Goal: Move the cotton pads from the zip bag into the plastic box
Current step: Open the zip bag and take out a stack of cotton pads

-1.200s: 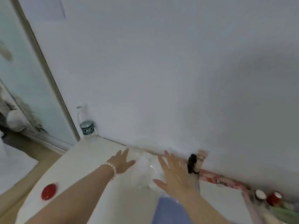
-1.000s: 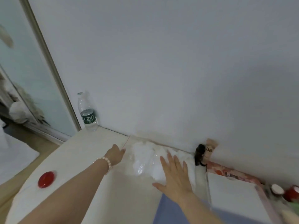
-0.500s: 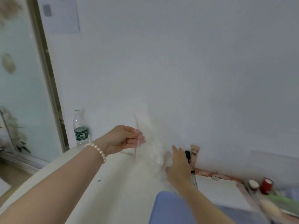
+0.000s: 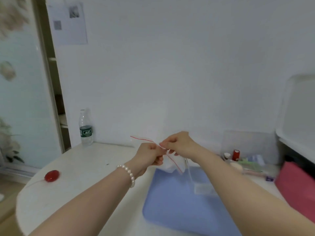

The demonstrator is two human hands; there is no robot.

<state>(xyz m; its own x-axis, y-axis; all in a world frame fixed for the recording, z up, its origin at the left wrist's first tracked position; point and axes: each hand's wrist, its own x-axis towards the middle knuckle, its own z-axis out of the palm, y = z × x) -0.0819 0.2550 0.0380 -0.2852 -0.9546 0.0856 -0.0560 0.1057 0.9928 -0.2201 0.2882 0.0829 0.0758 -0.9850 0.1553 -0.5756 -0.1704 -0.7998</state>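
Cotton pads (image 4: 171, 165) sit as a white mass in the lower part of the zip bag (image 4: 167, 157), which is held in the air above the far edge of a blue mat (image 4: 184, 201) on the table (image 4: 81, 181). The left hand (image 4: 150, 155) and the right hand (image 4: 177, 144) each pinch the bag at its red-lined zip strip, fingers curled on the plastic — judged as the opening step. No pad is out of the bag yet, so the whole transfer remains. A clear plastic box (image 4: 248, 147) stands at the right near the wall, holding small items; whether it is the target box cannot be told. A water bottle (image 4: 86, 128) by the wall carries a green label — its writing is too blurred to read. A sheet (image 4: 68, 23) on the wall is likewise illegible.
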